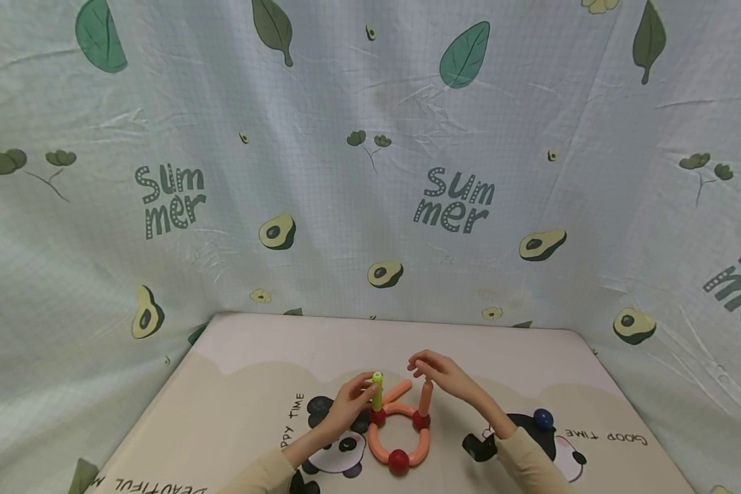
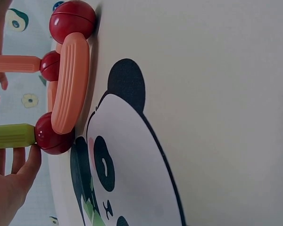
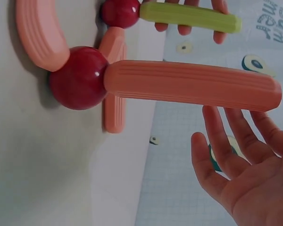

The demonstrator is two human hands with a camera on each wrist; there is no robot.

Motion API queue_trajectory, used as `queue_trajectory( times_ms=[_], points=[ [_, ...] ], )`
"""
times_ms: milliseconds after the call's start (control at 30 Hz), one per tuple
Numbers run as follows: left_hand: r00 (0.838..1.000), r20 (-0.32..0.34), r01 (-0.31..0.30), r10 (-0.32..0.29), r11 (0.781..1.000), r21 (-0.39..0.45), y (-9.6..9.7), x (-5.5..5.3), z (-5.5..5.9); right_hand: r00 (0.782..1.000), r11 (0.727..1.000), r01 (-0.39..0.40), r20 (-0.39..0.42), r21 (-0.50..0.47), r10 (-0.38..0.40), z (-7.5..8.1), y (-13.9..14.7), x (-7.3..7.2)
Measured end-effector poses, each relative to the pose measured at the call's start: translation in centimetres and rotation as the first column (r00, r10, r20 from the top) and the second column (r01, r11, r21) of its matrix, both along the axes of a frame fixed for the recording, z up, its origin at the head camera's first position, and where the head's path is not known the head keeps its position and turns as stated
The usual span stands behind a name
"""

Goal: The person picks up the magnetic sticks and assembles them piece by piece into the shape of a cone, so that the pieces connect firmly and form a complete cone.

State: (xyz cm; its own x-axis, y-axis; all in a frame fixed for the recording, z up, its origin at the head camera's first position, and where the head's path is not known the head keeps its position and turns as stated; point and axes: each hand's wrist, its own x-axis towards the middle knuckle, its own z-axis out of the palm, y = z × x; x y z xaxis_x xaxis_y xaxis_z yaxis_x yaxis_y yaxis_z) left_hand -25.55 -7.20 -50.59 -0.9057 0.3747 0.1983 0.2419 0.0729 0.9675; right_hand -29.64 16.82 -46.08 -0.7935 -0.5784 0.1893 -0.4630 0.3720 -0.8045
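A ring of curved orange rods point(image 1: 378, 446) joined by red balls point(image 1: 398, 462) lies on the table. A yellow-green ribbed rod point(image 1: 378, 394) stands upright on its left ball, and an orange rod point(image 1: 425, 399) on its right ball. Another straight orange rod point(image 1: 398, 390) extends from behind the left ball. My left hand point(image 1: 350, 401) is at the green rod; its extended fingers point(image 2: 30, 165) pass behind it, and no thumb crosses its front. Beside the orange rod's top is my right hand point(image 1: 443, 376), with fingers point(image 3: 217, 136) loosely spread and holding nothing.
On the right lies a black curved piece point(image 1: 479, 448), left of my right forearm. A blue ball point(image 1: 543, 418) sits farther right. The table mat point(image 1: 253, 343) has printed pandas, and a patterned curtain point(image 1: 321, 171) hangs behind its far edge.
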Motion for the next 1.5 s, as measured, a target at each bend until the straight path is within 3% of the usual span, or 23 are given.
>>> queue_trajectory(
  times_ms=[300,400,567,733,1033,1500],
  points=[
    [1.0,0.016,-0.006,0.006,1.0,-0.016,0.0,0.0,0.1,0.992,0.999,-0.023,0.127,0.024,0.02,1.4,-1.5,-0.7],
    [1.0,0.021,0.005,-0.005,1.0,0.002,0.0,0.0,0.1,0.987,0.998,-0.034,0.158,0.047,0.026,0.4,-1.6,-1.6],
    [1.0,0.024,0.002,-0.002,1.0,0.006,0.1,0.6,1.2,0.981,0.995,-0.039,0.191,0.089,0.022,-1.8,-1.7,-3.5],
    [1.0,0.021,-0.004,0.004,1.0,-0.006,0.0,0.2,0.6,0.984,0.986,-0.057,0.174,0.156,0.029,-2.6,-2.0,-4.4],
    [1.0,0.003,0.006,-0.006,1.0,-0.019,-0.1,0.1,0.1,0.993,0.963,-0.087,0.096,0.255,0.065,-3.2,-2.7,-4.3],
    [1.0,0.023,0.012,-0.012,1.0,0.0,0.1,-0.2,0.1,0.992,0.948,-0.105,0.094,0.3,0.08,-3.6,-3.2,-4.1]
  ],
)
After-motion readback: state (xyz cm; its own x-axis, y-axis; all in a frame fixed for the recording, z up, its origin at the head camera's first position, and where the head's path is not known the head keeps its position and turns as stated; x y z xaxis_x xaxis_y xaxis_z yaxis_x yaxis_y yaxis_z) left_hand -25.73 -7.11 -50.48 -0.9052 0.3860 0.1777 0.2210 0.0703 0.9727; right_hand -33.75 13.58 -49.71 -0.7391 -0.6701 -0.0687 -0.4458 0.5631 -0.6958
